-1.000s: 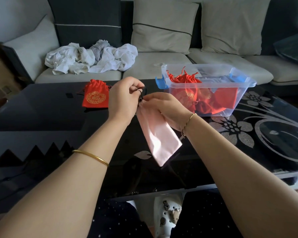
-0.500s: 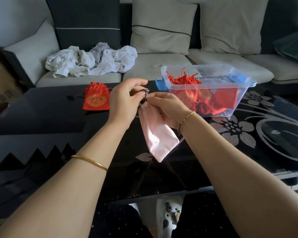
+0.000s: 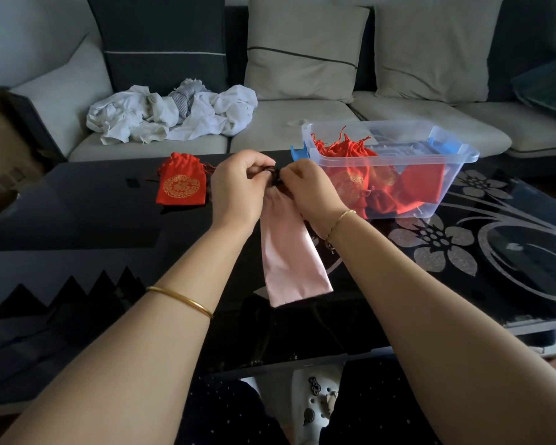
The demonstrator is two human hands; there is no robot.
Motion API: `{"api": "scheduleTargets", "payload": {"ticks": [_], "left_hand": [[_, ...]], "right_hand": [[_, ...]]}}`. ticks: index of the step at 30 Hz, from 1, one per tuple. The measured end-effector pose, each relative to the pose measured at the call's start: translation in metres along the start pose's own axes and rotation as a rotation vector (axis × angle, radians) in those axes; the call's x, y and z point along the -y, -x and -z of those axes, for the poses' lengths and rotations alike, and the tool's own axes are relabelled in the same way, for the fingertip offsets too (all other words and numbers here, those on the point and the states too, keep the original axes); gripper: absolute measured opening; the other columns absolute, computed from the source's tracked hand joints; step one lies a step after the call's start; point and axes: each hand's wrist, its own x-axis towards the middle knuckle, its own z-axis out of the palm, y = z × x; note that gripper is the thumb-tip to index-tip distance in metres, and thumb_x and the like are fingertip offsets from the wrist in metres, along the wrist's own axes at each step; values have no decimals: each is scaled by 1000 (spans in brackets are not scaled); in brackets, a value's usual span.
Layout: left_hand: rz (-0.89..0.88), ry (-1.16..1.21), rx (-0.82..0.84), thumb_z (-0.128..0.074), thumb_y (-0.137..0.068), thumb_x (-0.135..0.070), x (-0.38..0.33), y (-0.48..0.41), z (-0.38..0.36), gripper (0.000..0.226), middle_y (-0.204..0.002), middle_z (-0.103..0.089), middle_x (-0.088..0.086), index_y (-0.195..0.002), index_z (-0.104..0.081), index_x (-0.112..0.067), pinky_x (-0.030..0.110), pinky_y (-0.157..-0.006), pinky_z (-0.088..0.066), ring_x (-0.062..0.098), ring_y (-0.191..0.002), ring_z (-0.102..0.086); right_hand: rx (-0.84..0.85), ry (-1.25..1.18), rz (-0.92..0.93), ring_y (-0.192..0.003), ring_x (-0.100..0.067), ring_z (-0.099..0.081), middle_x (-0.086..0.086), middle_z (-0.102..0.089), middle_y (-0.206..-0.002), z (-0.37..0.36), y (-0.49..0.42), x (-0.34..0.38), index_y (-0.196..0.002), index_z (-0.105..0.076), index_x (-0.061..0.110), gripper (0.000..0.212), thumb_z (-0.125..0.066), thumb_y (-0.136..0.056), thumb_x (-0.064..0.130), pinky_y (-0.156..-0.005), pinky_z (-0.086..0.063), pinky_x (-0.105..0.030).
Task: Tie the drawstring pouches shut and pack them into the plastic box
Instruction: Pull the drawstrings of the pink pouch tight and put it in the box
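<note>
A long pink satin pouch point(image 3: 291, 258) hangs over the black table, held up by its gathered neck. My left hand point(image 3: 238, 191) and my right hand point(image 3: 312, 187) meet at that neck, both pinching its dark drawstring, which is mostly hidden by my fingers. A red pouch with a gold round emblem point(image 3: 181, 184) lies flat on the table to the left of my hands. The clear plastic box point(image 3: 456, 159) with blue latches stands to the right and holds several red pouches point(image 3: 350, 175).
The glossy black table point(image 3: 77, 226) has a silver flower pattern on its right side. Behind it is a grey sofa with cushions point(image 3: 305, 46) and a heap of white cloth point(image 3: 170, 110). A white clog point(image 3: 318, 403) shows below the table's near edge.
Both hands have stayed at the pouch's neck while their fingers worked the drawstring. The pink pouch has swung from a slant to hang nearly straight down.
</note>
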Motion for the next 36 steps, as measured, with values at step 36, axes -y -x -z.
{"api": "scheduleTargets", "payload": {"ticks": [36], "left_hand": [[292, 92, 375, -60, -90, -10, 2, -5, 16, 8, -71, -65, 2, -94, -67, -10, 19, -54, -49, 10, -59, -59]], "right_hand": [[-87, -201, -172, -49, -13, -47, -4, -50, -58, 8, -1, 12, -63, -50, 9, 28, -49, -90, 14, -44, -41, -19]]}}
